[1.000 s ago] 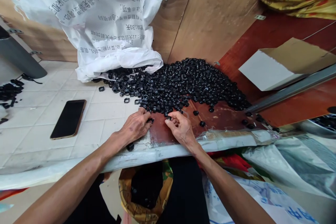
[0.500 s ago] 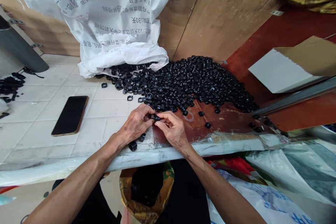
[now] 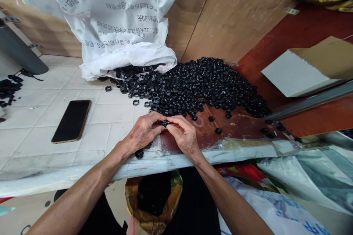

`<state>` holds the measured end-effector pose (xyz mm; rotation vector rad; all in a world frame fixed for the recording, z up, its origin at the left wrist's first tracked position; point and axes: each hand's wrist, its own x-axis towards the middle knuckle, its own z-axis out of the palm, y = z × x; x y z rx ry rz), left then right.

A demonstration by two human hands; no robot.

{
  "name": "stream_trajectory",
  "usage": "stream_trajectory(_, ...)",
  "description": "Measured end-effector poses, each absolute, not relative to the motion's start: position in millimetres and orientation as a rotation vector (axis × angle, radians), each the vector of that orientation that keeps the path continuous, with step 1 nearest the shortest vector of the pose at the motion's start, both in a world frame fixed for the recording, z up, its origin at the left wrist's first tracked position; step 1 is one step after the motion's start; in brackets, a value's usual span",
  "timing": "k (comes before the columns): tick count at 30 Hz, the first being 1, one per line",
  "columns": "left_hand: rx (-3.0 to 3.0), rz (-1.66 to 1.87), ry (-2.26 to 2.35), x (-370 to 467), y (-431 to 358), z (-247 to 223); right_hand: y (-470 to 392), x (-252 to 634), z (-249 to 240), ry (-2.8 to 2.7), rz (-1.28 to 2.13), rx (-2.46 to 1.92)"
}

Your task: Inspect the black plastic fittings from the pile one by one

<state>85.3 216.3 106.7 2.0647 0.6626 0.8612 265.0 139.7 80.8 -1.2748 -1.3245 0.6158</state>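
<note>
Between the fingertips of both hands is a small black plastic part (image 3: 165,122), mostly covered by the fingers. My left hand (image 3: 146,129) pinches its left end, and my right hand (image 3: 184,134) pinches its right end. Just beyond my fingers spreads a large heap of small black plastic pieces (image 3: 209,84). Ring-shaped pieces lie at its left side, such as the black ring (image 3: 135,102). Under my left wrist, near the table edge, sits another black ring (image 3: 139,153), partly hidden by the wrist.
A white woven sack (image 3: 124,25) slumps at the back over the rings. A phone (image 3: 71,121) lies on the tiled top at left. Below the table edge (image 3: 91,170) hangs an open yellow bag (image 3: 172,205). A carton (image 3: 298,75) stands at right beside a metal bar (image 3: 314,101).
My fingertips have closed in around the small black part, and it now lies more level between them. The view has shifted slightly. The heap looks the same.
</note>
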Motion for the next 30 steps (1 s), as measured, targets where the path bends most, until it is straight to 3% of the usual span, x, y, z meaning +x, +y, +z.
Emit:
stream_trajectory(15, 2.118, 0.851, 0.566, 87.3, 212.1, 106.9, 141.6, 263.5, 82.6, -1.308, 0.721, -1.435)
stream_trajectory(21, 2.119, 0.833, 0.591, 90.0, 211.7, 102.9, 142.9, 261.0, 84.4, -1.373, 0.408, -1.578)
stream_trajectory(27, 1.934, 0.848, 0.7, 91.4, 212.3, 105.1, 135.1, 264.2, 86.9, -1.383, 0.546, -1.363)
stream_trajectory(30, 1.94, 0.833, 0.69, 90.3, 212.2, 106.3, 136.2, 264.4, 88.2, -1.386, 0.502, -1.453)
